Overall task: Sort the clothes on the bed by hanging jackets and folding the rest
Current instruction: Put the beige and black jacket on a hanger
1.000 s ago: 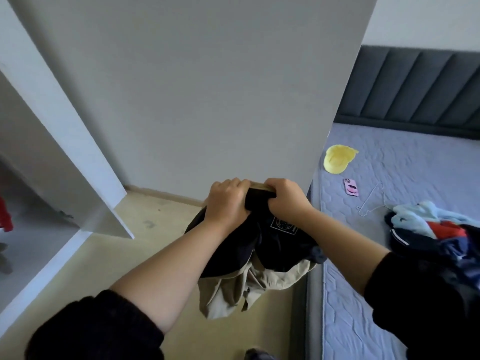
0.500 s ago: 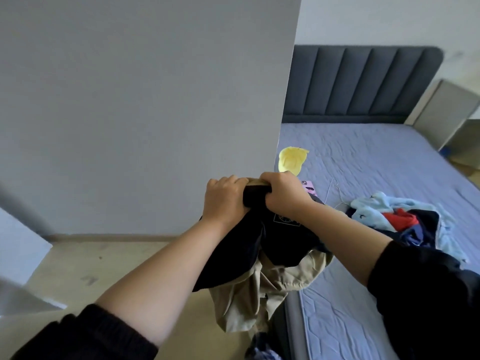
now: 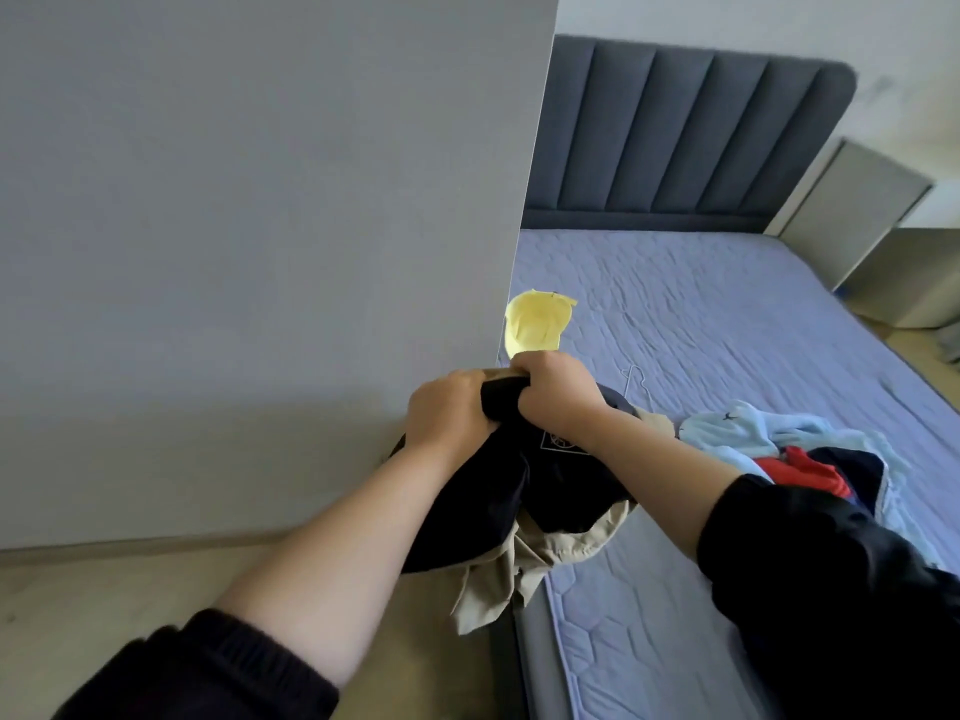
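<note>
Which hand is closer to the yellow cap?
Right. The right hand is just below the cap in view; the left hand is farther left. Both grip the jacket.

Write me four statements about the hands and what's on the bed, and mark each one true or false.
1. The left hand and right hand both grip the dark garment. True.
2. The yellow cap lies on the floor. False: it lies on the bed.
3. A wire hanger lies on the bed beyond the right hand. True.
4. The clothes pile on the bed is all white. False: it shows light blue, red and dark pieces.
</note>
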### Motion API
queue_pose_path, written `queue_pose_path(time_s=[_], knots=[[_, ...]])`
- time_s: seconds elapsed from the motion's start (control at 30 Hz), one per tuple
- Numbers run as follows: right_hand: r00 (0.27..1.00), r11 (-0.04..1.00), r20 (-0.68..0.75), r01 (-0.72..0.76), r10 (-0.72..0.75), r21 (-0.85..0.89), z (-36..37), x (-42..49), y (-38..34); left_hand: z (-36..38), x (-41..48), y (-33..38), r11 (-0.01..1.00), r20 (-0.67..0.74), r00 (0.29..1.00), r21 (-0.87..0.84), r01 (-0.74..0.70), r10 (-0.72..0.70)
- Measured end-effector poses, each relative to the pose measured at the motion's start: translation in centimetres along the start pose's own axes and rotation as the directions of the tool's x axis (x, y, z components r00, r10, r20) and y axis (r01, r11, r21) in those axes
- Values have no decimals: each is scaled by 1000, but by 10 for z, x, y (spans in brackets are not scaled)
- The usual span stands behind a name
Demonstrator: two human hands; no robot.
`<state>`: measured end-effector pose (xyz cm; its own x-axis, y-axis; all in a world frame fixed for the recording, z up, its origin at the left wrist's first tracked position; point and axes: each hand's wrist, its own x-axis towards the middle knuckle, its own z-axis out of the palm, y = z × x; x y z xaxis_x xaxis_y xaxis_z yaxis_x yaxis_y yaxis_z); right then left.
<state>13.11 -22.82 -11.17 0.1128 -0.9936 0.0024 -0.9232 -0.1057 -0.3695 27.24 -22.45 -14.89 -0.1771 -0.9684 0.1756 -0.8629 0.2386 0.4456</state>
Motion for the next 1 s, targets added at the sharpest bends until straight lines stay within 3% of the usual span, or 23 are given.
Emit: queue_pose_path(time_s=[0.23, 0.4, 0.53, 0.6, 0.7, 0.77, 0.8, 0.9, 0.93, 1.0], knots=[[990, 1000, -142, 16, -13, 20, 86, 22, 77, 115, 24, -30, 994, -51, 994, 61, -95, 98], [968, 994, -231, 90, -102, -62, 148, 25, 131, 198, 19, -44, 983, -36, 987, -87, -162, 160], [945, 975, -250, 182, -210, -130, 163, 15, 162, 230, -5, -38, 967, 101, 995, -254, 24, 2], [923, 951, -245, 261, -296, -165, 153, 2, 176, 236, -19, -23, 961, 84, 996, -274, 29, -7], [861, 886, -257, 369, -439, -280, 123, -25, 196, 237, -38, 22, 960, -5, 1000, -279, 15, -17], [788, 834, -307, 433, -534, -341, 98, -44, 214, 239, -47, 59, 981, -115, 993, -192, -2, -20], [728, 798, -343, 478, -593, -367, 85, -54, 223, 240, -50, 78, 988, -173, 985, -154, -14, -13], [463, 662, -474, 554, -749, -505, 47, -80, 253, 243, -54, 133, 988, -334, 943, -142, -52, 1], [432, 657, -497, 541, -753, -525, 34, -86, 264, 247, -54, 149, 985, -380, 925, -160, -71, 4], [521, 737, -521, 490, -676, -466, 18, -89, 289, 261, -55, 172, 960, -428, 903, -233, -156, 43]])
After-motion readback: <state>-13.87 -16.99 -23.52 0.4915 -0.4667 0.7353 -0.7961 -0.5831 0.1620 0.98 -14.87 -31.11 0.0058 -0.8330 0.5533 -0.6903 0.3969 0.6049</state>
